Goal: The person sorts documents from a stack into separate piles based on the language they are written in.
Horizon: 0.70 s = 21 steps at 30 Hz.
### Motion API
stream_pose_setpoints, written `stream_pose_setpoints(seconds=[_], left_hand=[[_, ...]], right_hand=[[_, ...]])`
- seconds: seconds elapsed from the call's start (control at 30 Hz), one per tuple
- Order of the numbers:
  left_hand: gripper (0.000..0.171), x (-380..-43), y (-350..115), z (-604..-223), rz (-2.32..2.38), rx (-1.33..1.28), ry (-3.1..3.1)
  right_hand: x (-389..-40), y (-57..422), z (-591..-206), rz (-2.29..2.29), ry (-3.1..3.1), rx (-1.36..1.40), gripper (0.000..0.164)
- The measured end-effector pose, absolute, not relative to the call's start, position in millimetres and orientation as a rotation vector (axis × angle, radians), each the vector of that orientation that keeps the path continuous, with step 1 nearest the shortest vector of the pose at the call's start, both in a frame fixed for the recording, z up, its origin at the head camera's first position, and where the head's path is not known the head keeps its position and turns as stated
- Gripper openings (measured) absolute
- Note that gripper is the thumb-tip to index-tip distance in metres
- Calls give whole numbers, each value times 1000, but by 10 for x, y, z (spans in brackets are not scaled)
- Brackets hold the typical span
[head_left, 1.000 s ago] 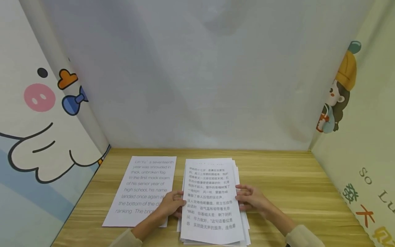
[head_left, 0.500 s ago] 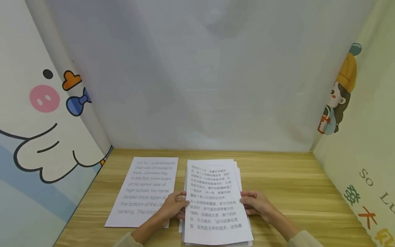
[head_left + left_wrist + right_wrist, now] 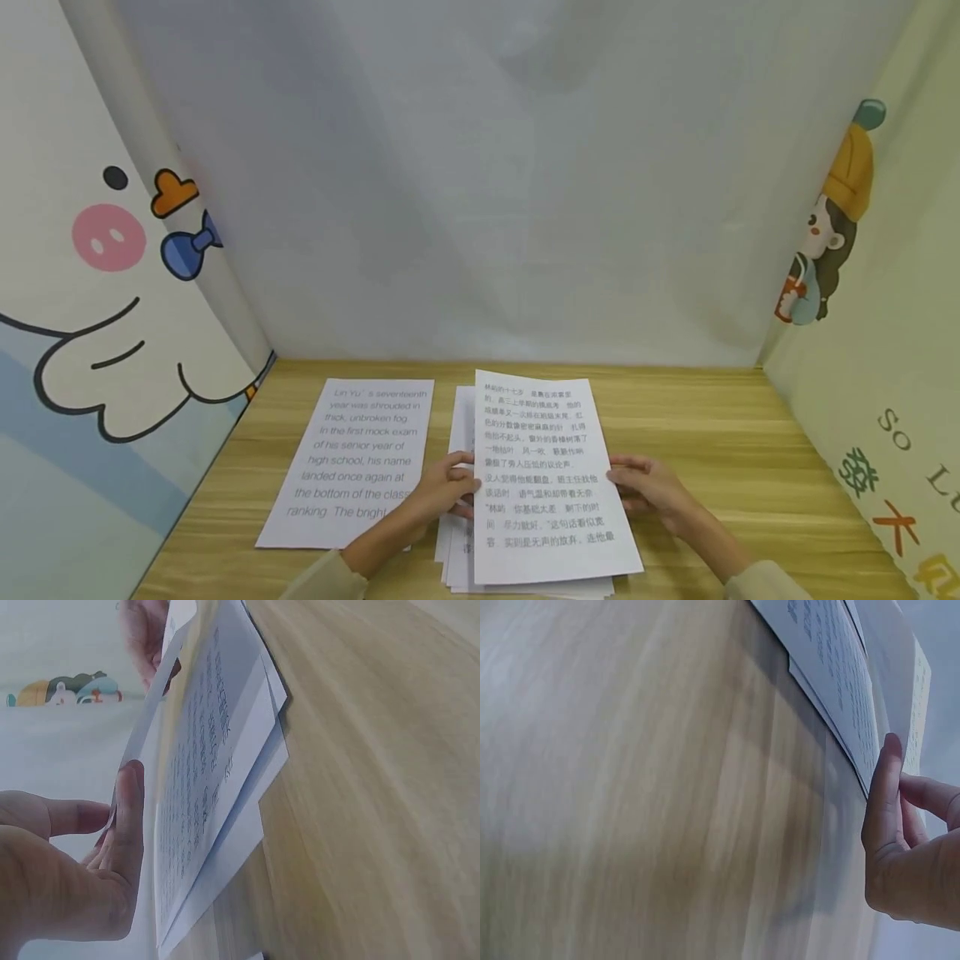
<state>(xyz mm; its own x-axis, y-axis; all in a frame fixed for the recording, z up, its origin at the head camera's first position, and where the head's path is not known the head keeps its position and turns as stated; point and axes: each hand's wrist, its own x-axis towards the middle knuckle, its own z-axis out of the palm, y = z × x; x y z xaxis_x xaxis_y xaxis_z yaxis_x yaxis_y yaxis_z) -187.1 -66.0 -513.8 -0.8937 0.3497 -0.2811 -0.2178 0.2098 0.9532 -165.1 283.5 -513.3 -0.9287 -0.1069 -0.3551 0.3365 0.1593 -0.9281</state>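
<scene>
A white sheet of paper point(image 3: 547, 500) printed with Chinese text is held up off a loose stack of papers point(image 3: 461, 546). My left hand point(image 3: 441, 490) pinches the sheet's left edge between thumb and fingers. On the opposite edge, my right hand point(image 3: 654, 493) pinches it the same way. In the left wrist view a gap shows between the lifted sheet point(image 3: 142, 731) and the stack point(image 3: 217, 750), whose layers lie unevenly. The right wrist view shows thumb and fingers of the right hand point(image 3: 915, 847) on either side of the sheet's edge.
A separate sheet with large English text point(image 3: 352, 458) lies on the wooden table point(image 3: 720, 433) to the left, partly under my left forearm. A pale curtain point(image 3: 510, 208) stands behind, with cartoon-printed panels on both sides.
Both hands have raised the top sheet from the stack and moved it to the right. More of the stack's left side now shows. The English sheet stays in place.
</scene>
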Motion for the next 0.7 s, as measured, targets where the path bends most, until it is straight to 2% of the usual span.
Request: stream_pose_setpoints(seconds=[0.23,0.7], left_hand=[[42,-1976,-438,-5131,1724,133,2085],[36,-2054,58,-5142,1723,185,2111]], right_hand=[[-1648,2996,-5071,-1815,2132,284,61],[-1656,3428,-5038,-1840,2126,316,59]])
